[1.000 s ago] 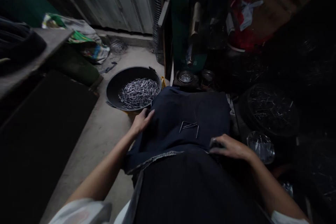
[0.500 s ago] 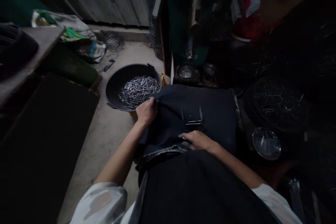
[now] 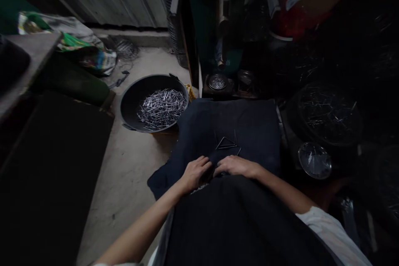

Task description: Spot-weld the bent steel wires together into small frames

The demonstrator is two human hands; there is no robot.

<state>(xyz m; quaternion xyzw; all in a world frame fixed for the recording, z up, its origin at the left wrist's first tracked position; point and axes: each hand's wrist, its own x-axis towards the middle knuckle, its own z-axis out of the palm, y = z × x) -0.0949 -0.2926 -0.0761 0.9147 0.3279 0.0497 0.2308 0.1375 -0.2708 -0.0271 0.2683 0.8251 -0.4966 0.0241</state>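
A dark blue cloth lies spread in front of me, its near edge against my black apron. Close to that edge, my left hand is closed, fingers curled down at the cloth; what they pinch is hidden. Just right of it, my right hand is also closed with its fingertips turned inward, and its grip cannot be made out. Thin bent metal wires rest on the cloth just beyond my hands.
A black basin full of metal pins stands at the left. Behind the cloth is a small dish of metal bits. A clear round lid and a dark tub with wire pieces sit right. A dark board lies left.
My left hand has let go of the cloth's left side and moved right and nearer, beside my right hand. The cloth's left corner now lies spread out. The wires have shifted; the view has moved slightly.
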